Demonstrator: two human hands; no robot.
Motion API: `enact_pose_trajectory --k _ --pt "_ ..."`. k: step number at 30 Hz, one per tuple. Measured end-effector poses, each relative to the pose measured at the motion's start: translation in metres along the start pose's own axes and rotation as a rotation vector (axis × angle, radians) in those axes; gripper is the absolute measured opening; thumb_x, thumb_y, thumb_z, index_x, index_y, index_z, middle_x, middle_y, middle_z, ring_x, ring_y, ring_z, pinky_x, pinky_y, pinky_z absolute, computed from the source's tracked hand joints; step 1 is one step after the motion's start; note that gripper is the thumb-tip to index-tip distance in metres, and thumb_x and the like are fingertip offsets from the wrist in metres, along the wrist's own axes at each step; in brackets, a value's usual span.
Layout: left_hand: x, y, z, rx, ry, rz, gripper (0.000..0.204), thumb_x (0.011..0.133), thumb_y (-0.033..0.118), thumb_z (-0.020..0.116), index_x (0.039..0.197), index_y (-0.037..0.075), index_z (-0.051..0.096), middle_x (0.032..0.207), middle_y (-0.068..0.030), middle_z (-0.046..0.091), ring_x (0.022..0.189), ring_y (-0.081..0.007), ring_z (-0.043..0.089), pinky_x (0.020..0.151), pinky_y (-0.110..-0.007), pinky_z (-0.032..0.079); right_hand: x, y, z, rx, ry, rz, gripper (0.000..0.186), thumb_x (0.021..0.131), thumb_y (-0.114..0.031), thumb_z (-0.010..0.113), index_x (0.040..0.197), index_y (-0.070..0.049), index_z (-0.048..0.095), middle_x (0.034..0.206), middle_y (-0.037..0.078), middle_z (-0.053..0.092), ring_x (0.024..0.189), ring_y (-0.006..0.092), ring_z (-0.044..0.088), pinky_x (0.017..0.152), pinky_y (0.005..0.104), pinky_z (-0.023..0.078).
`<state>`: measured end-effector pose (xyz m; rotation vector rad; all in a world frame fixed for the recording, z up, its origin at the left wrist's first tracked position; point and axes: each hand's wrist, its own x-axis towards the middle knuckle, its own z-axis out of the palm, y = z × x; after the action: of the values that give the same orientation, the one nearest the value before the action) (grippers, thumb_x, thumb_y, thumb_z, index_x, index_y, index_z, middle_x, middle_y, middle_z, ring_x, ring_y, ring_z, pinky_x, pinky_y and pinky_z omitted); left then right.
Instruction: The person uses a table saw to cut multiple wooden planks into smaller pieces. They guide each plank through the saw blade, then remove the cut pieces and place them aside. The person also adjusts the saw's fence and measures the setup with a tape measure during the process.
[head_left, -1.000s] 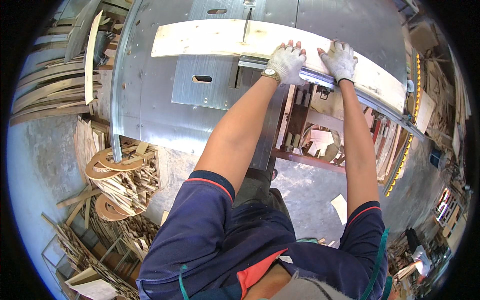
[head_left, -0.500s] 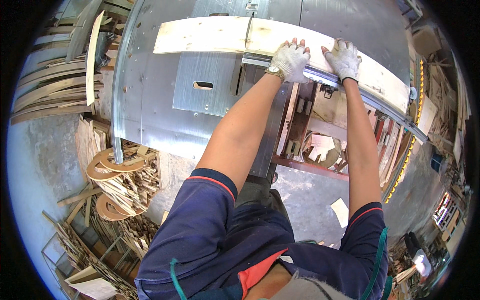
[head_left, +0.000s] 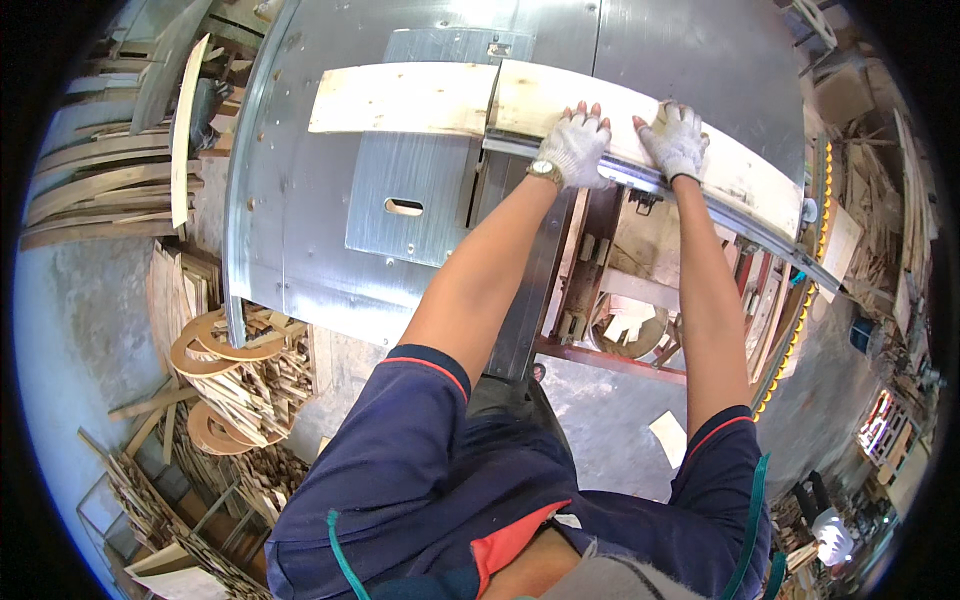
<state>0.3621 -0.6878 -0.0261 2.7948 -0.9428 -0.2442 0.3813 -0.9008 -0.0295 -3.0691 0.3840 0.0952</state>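
Observation:
A long curved pale board lies across the metal machine table, parted by a thin dark line from a shorter left piece. Both my hands wear pale knit gloves with bare fingertips. My left hand lies open on the board's near edge, just right of the parting, with a watch at its wrist. My right hand rests open farther right on the same board, thumb out to the left. A metal fence runs along the board's near side, partly hidden under my hands.
Curved boards are stacked at the left. Offcuts with wooden rings pile below them. A yellow roller strip runs down the table's right side, beside more stacked wood. A person in a white top is at lower right.
My hands and the board have moved slightly away from me relative to the table. The dark line now spans the board's full width, with a small step between the pieces. The view has shifted.

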Motion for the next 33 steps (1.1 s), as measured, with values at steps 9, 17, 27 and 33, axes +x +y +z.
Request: enact_pose_trajectory --k 9,17,27,33 --pt "-0.075 0.033 0.01 -0.071 -0.064 -0.011 0.11 0.069 0.057 0.083 0.152 -0.001 0.04 0.162 -0.0301 0.032 0.151 -0.0455 0.032 0.125 -0.053 0.027 -0.083 0.002 0.002 0.041 -0.036 0.009 0.081 0.086 -0.069 0.064 0.146 -0.016 0.053 0.151 0.013 0.048 0.144 0.0288 0.039 0.116 0.0602 0.027" --pt "-0.189 0.081 0.025 -0.101 -0.099 0.013 0.115 0.063 0.05 0.09 0.152 -0.003 0.038 0.161 -0.032 0.032 0.149 -0.048 0.032 0.123 -0.055 0.029 -0.206 0.009 0.007 0.113 -0.093 -0.015 0.082 0.082 -0.066 0.068 0.145 -0.017 0.052 0.152 0.012 0.047 0.146 0.0326 0.036 0.116 0.0656 0.024" --pt "-0.332 0.137 0.056 -0.265 0.003 0.01 0.105 0.065 0.056 0.087 0.144 -0.002 0.049 0.157 -0.0294 0.04 0.146 -0.0458 0.039 0.121 -0.054 0.032 -0.328 0.029 -0.028 0.092 -0.366 -0.184 0.082 0.078 -0.065 0.073 0.142 -0.016 0.057 0.138 0.013 0.056 0.136 0.0307 0.046 0.114 0.0562 0.031" --pt "-0.369 0.069 0.066 -0.311 0.594 -0.647 0.082 0.088 0.049 0.078 0.14 -0.008 0.051 0.125 -0.019 0.066 0.116 -0.0301 0.061 0.103 -0.041 0.047 -0.328 0.031 -0.04 0.162 -0.419 -0.26 0.07 0.079 -0.078 0.063 0.098 -0.013 0.079 0.107 0.015 0.073 0.109 0.0318 0.068 0.095 0.0485 0.053"
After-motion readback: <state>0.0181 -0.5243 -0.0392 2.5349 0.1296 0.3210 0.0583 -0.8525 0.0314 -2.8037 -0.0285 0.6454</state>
